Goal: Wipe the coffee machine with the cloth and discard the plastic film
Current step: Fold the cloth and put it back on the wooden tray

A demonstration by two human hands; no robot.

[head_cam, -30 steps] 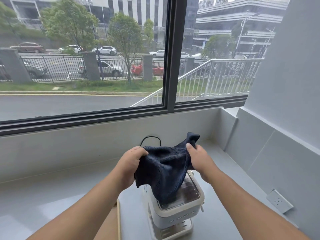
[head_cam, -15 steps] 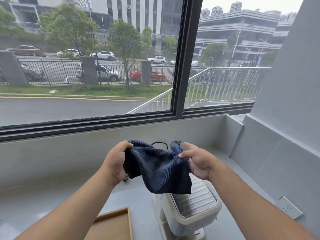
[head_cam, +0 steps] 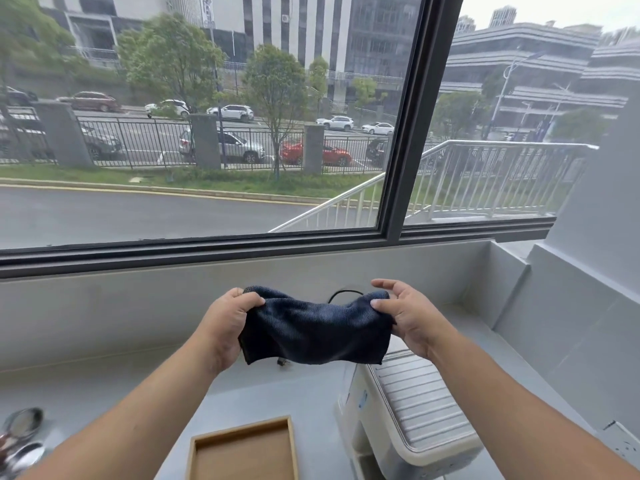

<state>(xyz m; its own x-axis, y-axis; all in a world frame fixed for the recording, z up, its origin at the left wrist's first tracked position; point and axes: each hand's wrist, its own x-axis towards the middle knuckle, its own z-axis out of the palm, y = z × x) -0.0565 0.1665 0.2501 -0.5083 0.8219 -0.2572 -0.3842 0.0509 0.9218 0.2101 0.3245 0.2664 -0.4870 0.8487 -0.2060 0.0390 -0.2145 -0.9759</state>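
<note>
Holding the dark blue cloth point(head_cam: 317, 329) stretched between both hands, we log each grip: left hand point(head_cam: 227, 323) clenched on its left end, right hand point(head_cam: 407, 318) pinching its right end. Below the right grip stands the white coffee machine point(head_cam: 412, 420) on the bench point(head_cam: 294, 386); below the left grip, a wooden tray point(head_cam: 242, 448).

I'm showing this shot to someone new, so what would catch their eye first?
Most likely the dark blue cloth, stretched in the air between the left hand and right hand at centre. Below it to the right stands the white coffee machine, and a wooden tray lies at the bottom edge.
</note>
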